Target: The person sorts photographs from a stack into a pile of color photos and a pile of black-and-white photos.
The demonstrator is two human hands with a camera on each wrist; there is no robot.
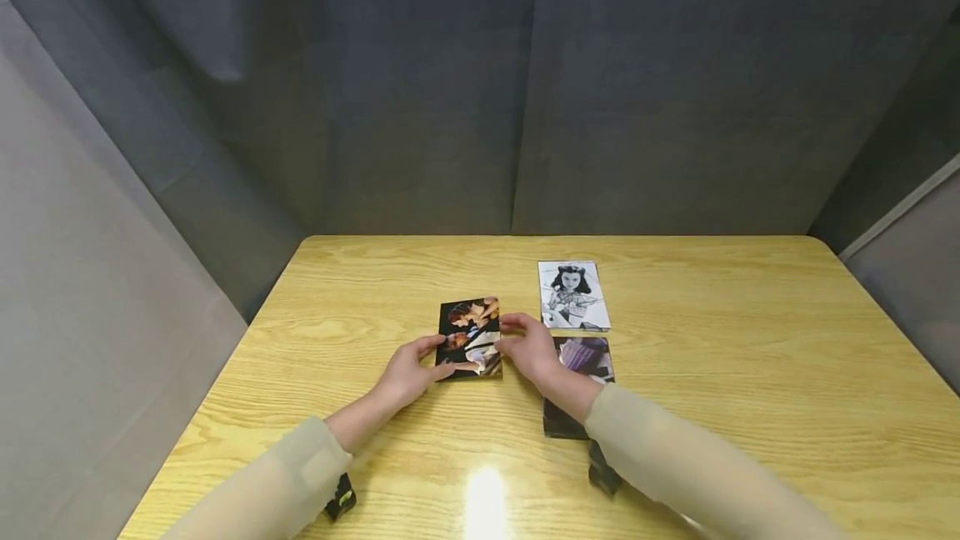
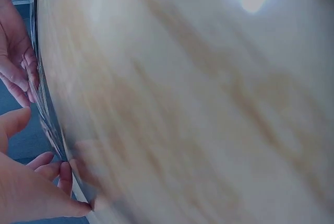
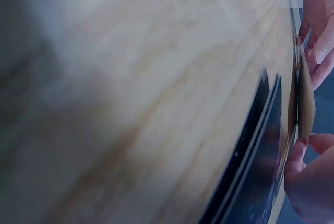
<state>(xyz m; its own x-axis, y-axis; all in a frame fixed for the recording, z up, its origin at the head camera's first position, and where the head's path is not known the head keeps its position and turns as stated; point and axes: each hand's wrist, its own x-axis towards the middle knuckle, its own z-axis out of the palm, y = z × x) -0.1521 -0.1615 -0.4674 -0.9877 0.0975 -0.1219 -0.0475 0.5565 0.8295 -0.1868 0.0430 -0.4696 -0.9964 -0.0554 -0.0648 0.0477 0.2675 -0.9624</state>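
A glossy picture card (image 1: pixel 471 340) with dark and orange figures is between my two hands, left of the table's middle. My left hand (image 1: pixel 408 372) holds its left edge and lower left corner, the thumb lying along the bottom. On the right edge, my right hand (image 1: pixel 528 348) pinches the card with thumb and fingers. Seen edge-on in the right wrist view, the card (image 3: pixel 307 101) spans both hands; whether it touches the wood is hard to tell. Beneath my right wrist lies a dark purple picture stack (image 1: pixel 585 352), partly hidden by the arm.
A black-and-white portrait card stack (image 1: pixel 573 294) lies just beyond the purple one. The wooden table (image 1: pixel 720 315) ends at a dark curtain (image 1: pixel 420 90) behind. Dark wrist devices (image 1: pixel 603 471) hang under both sleeves.
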